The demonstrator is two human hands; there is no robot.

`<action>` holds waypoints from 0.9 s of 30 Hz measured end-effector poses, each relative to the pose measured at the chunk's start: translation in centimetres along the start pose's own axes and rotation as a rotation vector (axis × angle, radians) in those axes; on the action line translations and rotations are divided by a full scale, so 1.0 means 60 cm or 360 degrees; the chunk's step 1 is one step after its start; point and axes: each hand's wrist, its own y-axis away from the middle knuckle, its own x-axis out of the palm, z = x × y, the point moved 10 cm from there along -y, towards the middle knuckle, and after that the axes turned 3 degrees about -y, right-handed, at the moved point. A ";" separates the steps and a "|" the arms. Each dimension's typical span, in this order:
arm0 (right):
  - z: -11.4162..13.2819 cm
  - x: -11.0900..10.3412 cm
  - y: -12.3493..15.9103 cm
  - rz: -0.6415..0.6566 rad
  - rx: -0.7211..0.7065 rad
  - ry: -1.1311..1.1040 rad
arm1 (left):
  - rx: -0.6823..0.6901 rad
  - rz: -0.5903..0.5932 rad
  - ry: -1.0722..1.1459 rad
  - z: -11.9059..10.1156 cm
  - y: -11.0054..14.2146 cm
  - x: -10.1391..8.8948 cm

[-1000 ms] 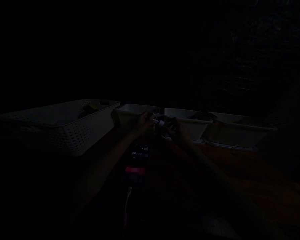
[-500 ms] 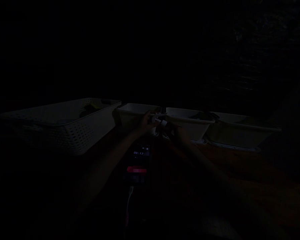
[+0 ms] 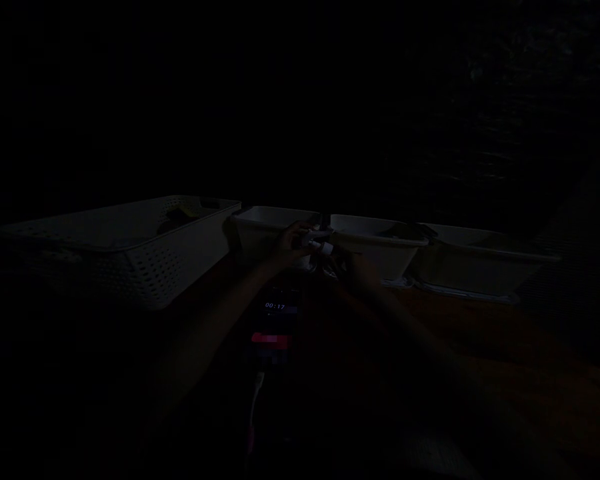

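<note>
The scene is very dark, so details of the fingers are faint. My left hand (image 3: 286, 245) is closed about a pale piece (image 3: 316, 235) whose kind I cannot make out. Close by on the right, my right hand (image 3: 355, 267) grips a small white cylinder-like piece (image 3: 324, 248) at its fingertips. The two pieces meet or overlap between my hands, in front of the tubs; whether they are joined cannot be told.
A white perforated basket (image 3: 153, 277) stands on the left with something yellowish inside. Pale tubs line the back: one tub (image 3: 253, 230) behind my left hand, a middle tub (image 3: 385, 257), a right tub (image 3: 475, 273). A lit phone (image 3: 275, 327) with a white cable (image 3: 254, 403) lies below my hands.
The pale piece in my left hand has turned slightly, and its thin right-pointing part shows less. My hands stay close together; the view has shifted very slightly.
</note>
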 end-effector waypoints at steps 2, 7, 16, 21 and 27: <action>0.000 0.002 0.000 0.0012 -0.0008 -0.0005 | -0.0008 0.0005 -0.0023 -0.007 0.002 -0.001; 0.003 0.004 0.001 0.0040 -0.0045 -0.0042 | -0.0121 0.0020 0.0155 -0.002 0.004 0.002; 0.010 0.005 0.002 0.0067 -0.0057 -0.0008 | -0.0195 -0.0001 0.0199 0.021 0.001 -0.003; 0.007 0.014 -0.001 0.0085 -0.0076 0.0022 | -0.0230 0.0064 0.0262 0.029 0.001 -0.001; -0.003 0.011 -0.003 0.0081 -0.0047 0.0015 | -0.0224 -0.0028 0.0234 0.036 0.002 0.000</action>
